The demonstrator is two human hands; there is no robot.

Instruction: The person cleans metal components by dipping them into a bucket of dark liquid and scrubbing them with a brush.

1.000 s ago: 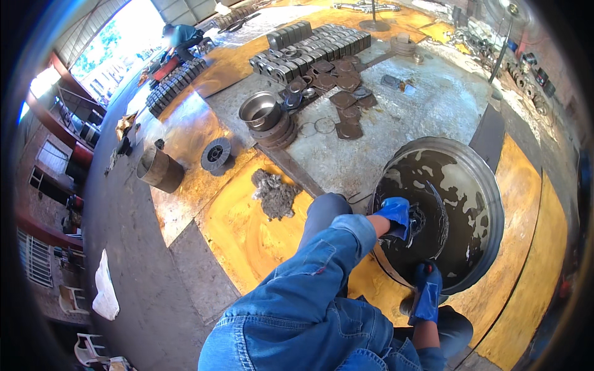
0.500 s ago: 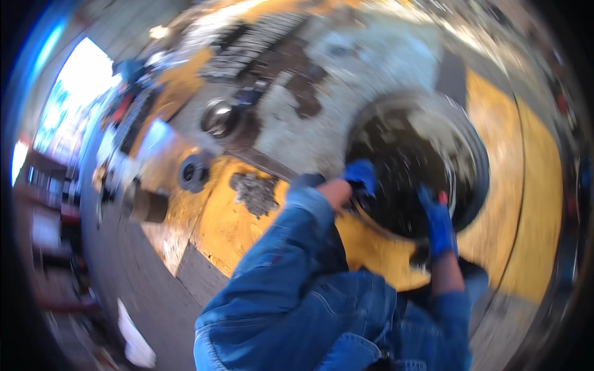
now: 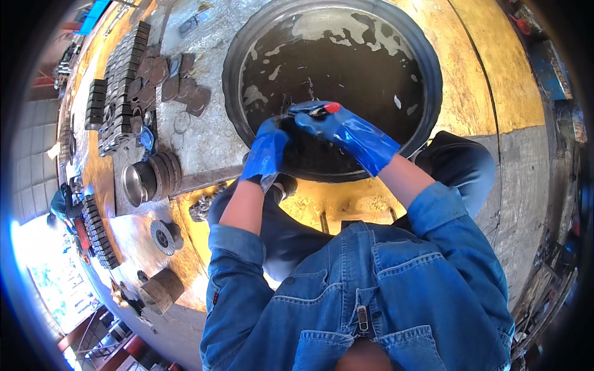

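A wide dark round tub (image 3: 232,80) of murky liquid, with pale foam patches at its far side, stands in front of me. Over its near part my two blue-gloved hands meet. My right hand (image 3: 325,120) is closed on a small red-ended tool (image 3: 332,107); the rest of it is hidden by the fingers. Against its fingertips, my left hand (image 3: 270,143) is closed around something dark and wet. What that is, I cannot make out. A thin splash of liquid rises just beyond the fingers.
Left of the tub, stacked dark metal blocks (image 3: 124,80) stand in rows beside flat brown plates (image 3: 147,80). Nearer are a round metal pot (image 3: 137,183), a spool-like disc (image 3: 163,238) and a rusty cylinder (image 3: 162,290). A person (image 3: 62,203) is at the far left.
My view has turned and steadied, so the tub now sits straight ahead. My hands, apart before, have come together above the liquid; the red-ended tool stays in my right hand.
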